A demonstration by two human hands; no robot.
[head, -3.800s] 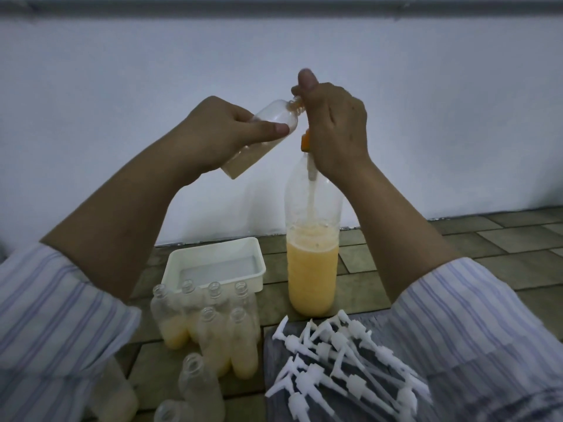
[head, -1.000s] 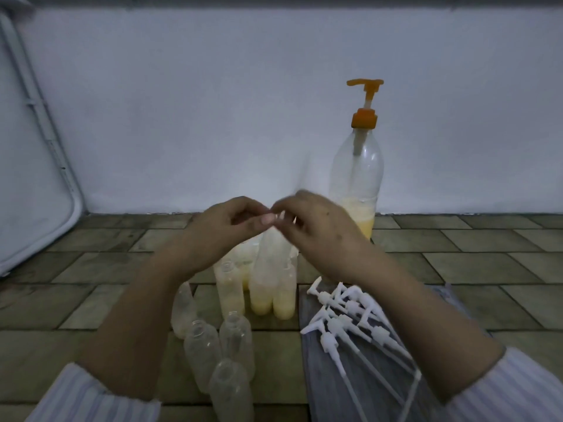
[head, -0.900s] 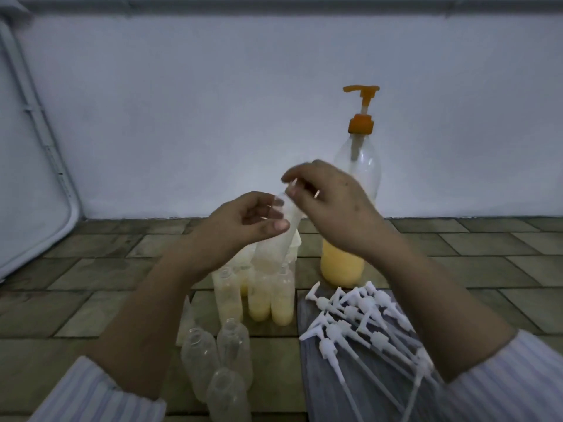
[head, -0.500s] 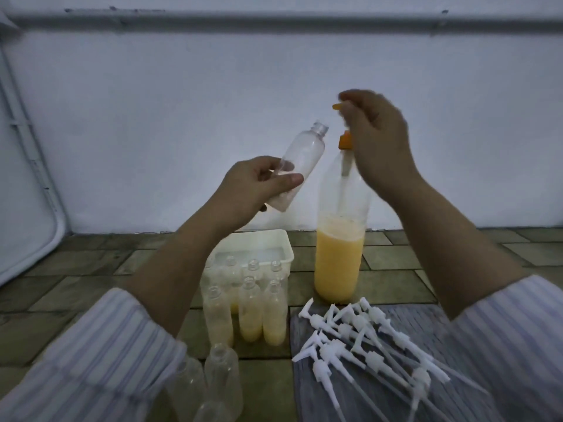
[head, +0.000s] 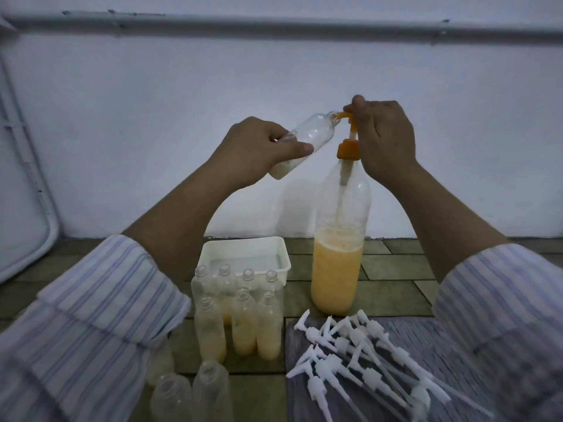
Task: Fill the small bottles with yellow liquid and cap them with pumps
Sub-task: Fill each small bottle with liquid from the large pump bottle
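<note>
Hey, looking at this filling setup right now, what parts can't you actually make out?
- Head view: the top of the orange pump is covered by the right hand, so its grip there is unclear.
- The base of the small bottle sits behind the left hand.
- The empty bottles are cut off by the bottom edge.
- The white pumps blur at the lower right and slip under the sleeve.

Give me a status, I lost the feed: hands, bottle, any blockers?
Left hand grips small bottle, tilted, mouth at orange spout. Right hand on pump head. Little liquid in so far. Nothing in the way.
</note>
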